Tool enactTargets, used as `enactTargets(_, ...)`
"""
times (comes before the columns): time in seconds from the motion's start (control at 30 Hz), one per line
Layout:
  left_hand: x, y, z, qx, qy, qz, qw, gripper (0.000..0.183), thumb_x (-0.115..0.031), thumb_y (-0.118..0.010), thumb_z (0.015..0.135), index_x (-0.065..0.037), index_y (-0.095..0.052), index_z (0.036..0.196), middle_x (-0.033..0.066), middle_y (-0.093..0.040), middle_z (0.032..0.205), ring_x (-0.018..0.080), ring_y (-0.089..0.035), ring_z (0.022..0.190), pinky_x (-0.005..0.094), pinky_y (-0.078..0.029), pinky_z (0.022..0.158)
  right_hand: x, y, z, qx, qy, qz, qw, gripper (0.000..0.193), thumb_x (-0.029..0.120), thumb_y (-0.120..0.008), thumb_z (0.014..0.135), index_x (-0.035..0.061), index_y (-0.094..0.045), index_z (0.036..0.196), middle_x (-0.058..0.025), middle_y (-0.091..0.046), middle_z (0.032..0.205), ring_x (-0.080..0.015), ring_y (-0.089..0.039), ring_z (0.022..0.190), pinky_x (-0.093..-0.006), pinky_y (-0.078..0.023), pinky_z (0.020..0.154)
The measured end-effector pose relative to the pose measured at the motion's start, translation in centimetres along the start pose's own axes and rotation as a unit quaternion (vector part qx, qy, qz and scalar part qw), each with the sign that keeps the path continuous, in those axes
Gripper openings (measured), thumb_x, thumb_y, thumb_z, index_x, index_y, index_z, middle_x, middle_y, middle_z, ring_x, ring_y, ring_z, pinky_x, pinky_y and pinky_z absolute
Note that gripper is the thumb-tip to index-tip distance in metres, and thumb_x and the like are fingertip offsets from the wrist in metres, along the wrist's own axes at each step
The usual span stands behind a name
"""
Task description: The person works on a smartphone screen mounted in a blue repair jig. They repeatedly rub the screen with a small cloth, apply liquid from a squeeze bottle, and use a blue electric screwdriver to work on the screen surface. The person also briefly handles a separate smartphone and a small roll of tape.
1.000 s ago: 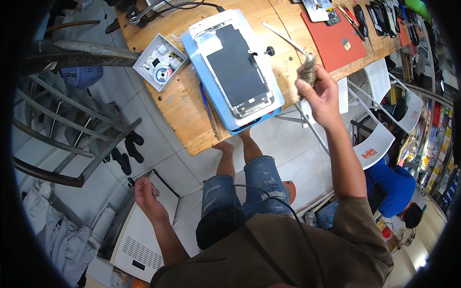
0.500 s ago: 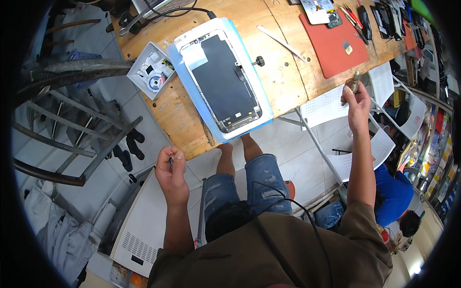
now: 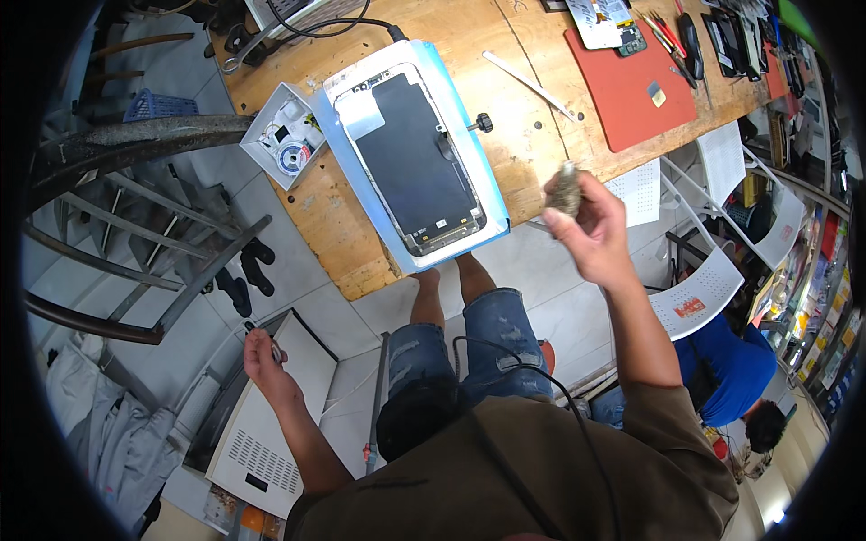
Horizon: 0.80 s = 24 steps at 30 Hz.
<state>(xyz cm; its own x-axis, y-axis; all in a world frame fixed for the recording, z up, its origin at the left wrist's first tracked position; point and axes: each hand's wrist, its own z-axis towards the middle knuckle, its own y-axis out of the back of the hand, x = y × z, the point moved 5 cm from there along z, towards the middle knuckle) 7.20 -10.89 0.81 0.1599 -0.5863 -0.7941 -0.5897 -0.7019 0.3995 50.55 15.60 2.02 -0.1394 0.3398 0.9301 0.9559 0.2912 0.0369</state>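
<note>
Right hand, fingers clamped on a rough bundle, sits right of the slanted display panel; left hand: finger state indeterminate.

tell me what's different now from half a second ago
The left hand has moved down and left, away from the corner of the table. The right hand has swung left, holding the same brownish object. Neither has visibly picked up or let go of anything. The screen, white stick and small box stayed as they were.
</note>
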Motion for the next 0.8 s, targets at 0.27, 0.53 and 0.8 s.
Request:
enactTargets(0.27,-6.6,-13.4,-4.4,0.244,-0.047,-0.019,0.968,0.008,-0.011,-0.063,0.097,-0.005,-0.061,0.103,-0.0066,-0.051,0.081,0.0019,-0.041,0.070,0.0200,-0.032,0.062,-3.0,15.1,1.7,-0.177,0.033,-0.104,0.978,0.023,0.013,-0.068,0.097,-0.0006,-0.062,0.114,0.0008,-0.060,0.087,-0.0068,-0.055,0.073,-0.0233,-0.044,0.066)
enactTargets(0.53,-11.3,-13.4,6.2,0.202,-0.148,0.004,0.968,0.009,-0.018,-0.065,0.097,-0.009,-0.065,0.099,-0.0082,-0.054,0.083,0.0012,-0.045,0.072,0.0186,-0.035,0.065,2.2,8.1,9.3,-0.112,0.099,-0.114,0.982,0.025,0.014,-0.070,0.096,0.0011,-0.063,0.116,-0.0003,-0.062,0.093,-0.0070,-0.057,0.078,-0.0246,-0.047,0.068)
enactTargets(0.8,-10.2,-5.7,14.3,0.040,-0.132,-0.004,0.990,0.012,-0.022,-0.066,0.096,-0.014,-0.068,0.105,-0.0094,-0.058,0.087,0.0007,-0.049,0.074,0.0199,-0.036,0.062,4.5,-1.3,10.2,0.093,0.138,-0.132,0.977,0.035,0.014,-0.076,0.091,-0.0026,-0.061,0.118,-0.0027,-0.065,0.097,-0.0089,-0.062,0.090,-0.0256,-0.050,0.083)
